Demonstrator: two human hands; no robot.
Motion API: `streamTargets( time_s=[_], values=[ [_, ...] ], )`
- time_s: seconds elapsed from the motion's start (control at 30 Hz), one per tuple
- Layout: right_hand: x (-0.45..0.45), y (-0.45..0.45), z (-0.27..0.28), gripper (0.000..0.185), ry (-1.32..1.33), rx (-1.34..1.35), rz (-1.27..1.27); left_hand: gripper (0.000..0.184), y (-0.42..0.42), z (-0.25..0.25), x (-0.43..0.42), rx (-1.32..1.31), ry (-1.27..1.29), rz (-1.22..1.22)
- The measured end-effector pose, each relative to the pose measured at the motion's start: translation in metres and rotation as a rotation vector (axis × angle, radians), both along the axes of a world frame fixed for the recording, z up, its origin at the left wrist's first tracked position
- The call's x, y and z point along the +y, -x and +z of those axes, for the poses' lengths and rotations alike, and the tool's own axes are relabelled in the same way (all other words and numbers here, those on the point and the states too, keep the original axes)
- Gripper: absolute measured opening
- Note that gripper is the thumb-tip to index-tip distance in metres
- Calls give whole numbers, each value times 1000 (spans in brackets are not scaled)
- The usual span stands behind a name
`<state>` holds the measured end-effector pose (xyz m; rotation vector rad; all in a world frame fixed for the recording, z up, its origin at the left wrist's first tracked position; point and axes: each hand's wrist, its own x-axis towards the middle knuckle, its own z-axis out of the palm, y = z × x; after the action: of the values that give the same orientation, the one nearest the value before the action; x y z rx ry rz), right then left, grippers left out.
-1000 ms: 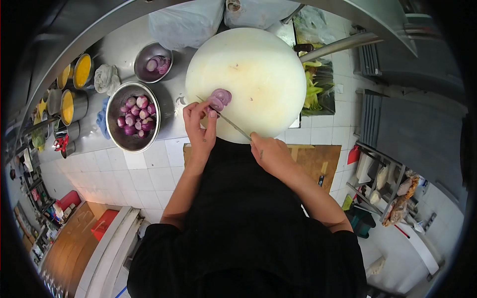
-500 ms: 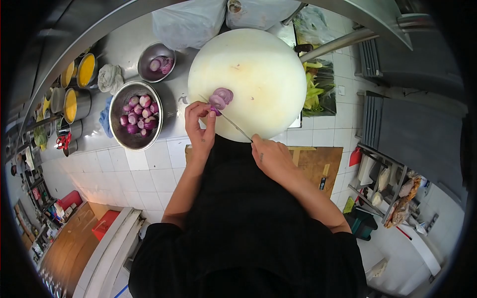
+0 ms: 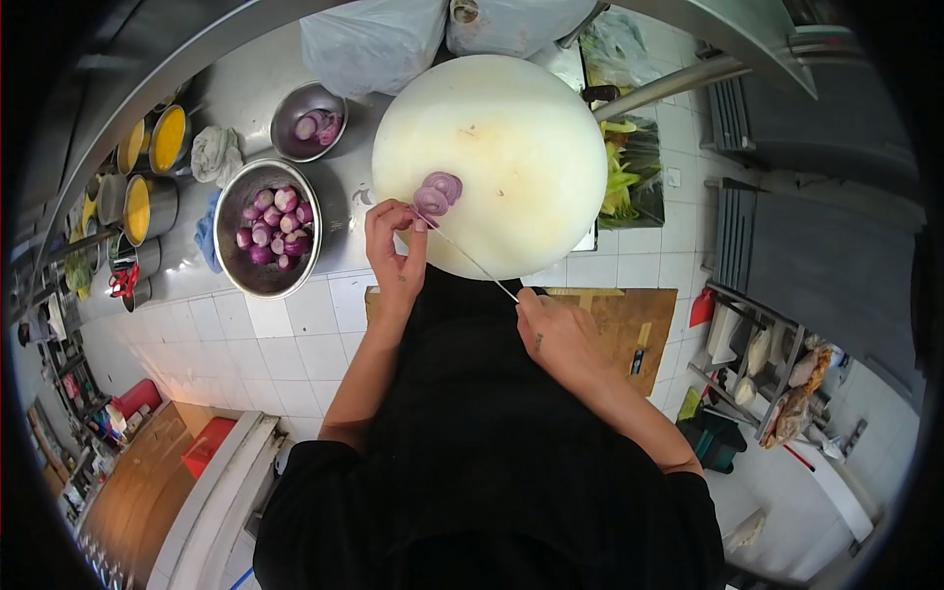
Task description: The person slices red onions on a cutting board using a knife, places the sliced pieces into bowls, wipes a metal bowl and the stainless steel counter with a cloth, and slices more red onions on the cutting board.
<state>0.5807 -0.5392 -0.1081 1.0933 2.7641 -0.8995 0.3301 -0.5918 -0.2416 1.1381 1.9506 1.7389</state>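
A round white cutting board lies in front of me. Sliced purple onion rings rest in a small overlapping pile at its left side. Just below them, my left hand is closed with its fingertips pinching a small purple onion piece, mostly hidden by the fingers. My right hand is wrapped around the handle of a knife, past the board's near edge. The thin knife blade slants up and left over the board, its tip end close to the onion piece and my left fingers.
Left of the board, a large steel bowl holds several peeled purple onions. A smaller steel bowl behind it contains onion slices. Plastic bags stand behind the board. Pots of yellow food sit further left, and leafy greens lie to the right.
My right hand has drawn the knife back toward me and to the right, so less blade lies by the onion. My left hand has stayed nearly still.
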Motion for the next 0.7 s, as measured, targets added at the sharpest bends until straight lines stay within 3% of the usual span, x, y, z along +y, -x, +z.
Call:
streamTargets(
  time_s=[0.7],
  values=[
    [5, 7, -3, 10, 30, -45, 13, 17, 2, 3, 1, -54, -2, 17]
  ],
)
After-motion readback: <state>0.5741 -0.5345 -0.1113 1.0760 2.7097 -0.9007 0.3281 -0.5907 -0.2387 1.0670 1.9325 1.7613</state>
